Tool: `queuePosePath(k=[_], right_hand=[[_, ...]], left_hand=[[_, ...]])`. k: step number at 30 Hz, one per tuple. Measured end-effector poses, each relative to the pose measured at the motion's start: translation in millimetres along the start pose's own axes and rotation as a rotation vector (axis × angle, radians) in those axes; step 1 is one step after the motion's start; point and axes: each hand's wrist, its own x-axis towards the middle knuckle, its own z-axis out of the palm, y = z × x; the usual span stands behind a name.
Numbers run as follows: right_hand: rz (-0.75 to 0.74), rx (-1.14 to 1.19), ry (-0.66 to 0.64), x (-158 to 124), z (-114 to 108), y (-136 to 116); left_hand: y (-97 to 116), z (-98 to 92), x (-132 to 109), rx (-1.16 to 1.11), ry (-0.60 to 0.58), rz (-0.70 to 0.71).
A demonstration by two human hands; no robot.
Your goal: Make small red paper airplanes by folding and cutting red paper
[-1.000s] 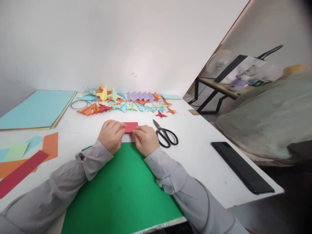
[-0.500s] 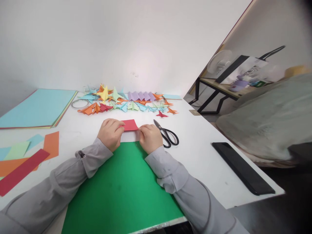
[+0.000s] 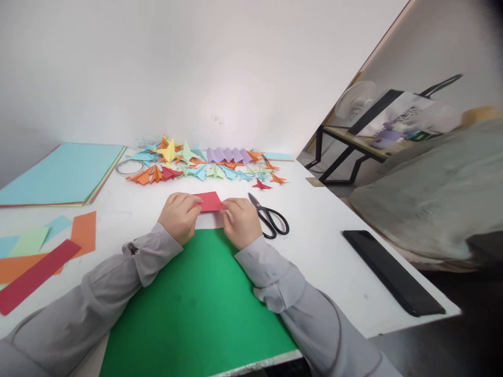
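Between my two hands is a small red piece of paper (image 3: 210,201), just beyond the far edge of a green sheet (image 3: 196,303). My left hand (image 3: 179,215) is closed on the paper's left end. Its right edge is pinched between the thumb and fingers of my right hand (image 3: 241,220). Black-handled scissors (image 3: 271,217) lie right beside my right hand, blades pointing away. Behind the paper stretches a row of folded paper shapes (image 3: 215,171) in several colours, with a purple pleated strip (image 3: 228,155) among them.
At the back left lies a stack of coloured sheets (image 3: 66,173), with a clear tape roll (image 3: 130,167) beside it. Loose paper strips (image 3: 39,275) spread along the left. A black phone-like slab (image 3: 389,269) rests near the table's right edge. Beyond stands a low shelf (image 3: 353,139).
The fingers of my right hand have shifted slightly on the red paper's right edge and look a little straighter. My left hand stays on the paper.
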Motion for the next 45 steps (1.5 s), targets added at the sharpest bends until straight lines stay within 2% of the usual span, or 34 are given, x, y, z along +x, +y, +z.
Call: queuePosePath(k=[2, 4, 11, 17, 20, 23, 25, 28, 30, 33, 35, 39, 45], right_hand=[[-0.112, 0.046, -0.065, 0, 0, -6], [-0.150, 0.041, -0.095, -1, 1, -8], [-0.058, 0.091, 0.041, 0, 4, 7], [0.008, 0.114, 0.111, 1, 3, 7], [0.115, 0.197, 0.167, 2, 0, 8], [0.298, 0.405, 0.204, 4, 0, 8], [0.430, 0.600, 0.206, 6, 1, 6], [0.618, 0.989, 0.215, 9, 4, 3], [0.726, 1.283, 0.209, 10, 5, -1], [0.844, 1.585, 0.137, 12, 4, -5], [0.885, 1.647, 0.096, 12, 2, -7], [0.898, 1.602, 0.074, 11, 3, -6], [0.883, 1.378, 0.017, 8, 9, -1]], left_hand=[[3, 0.3, 0, -0.021, -0.012, 0.024], [4, -0.1, 0, -0.032, -0.031, 0.047], [-14, -5.3, 3, 0.032, -0.002, -0.015], [-34, -7.9, 1, 0.051, 0.011, -0.092], [-40, -5.9, -1, -0.018, 0.048, -0.214], [-39, -1.6, -1, -0.186, 0.113, -0.382], [-33, 1.4, 0, -0.371, 0.125, -0.589], [-21, 4.0, 6, -0.788, 0.121, -1.045], [-13, 4.0, 10, -1.089, 0.126, -1.242], [-5, 0.8, 14, -1.489, 0.094, -1.337], [-1, -2.4, 15, -1.617, 0.025, -1.387], [4, -6.0, 14, -1.616, -0.104, -1.500], [6, -2.6, 14, -1.605, -0.051, -1.545]])
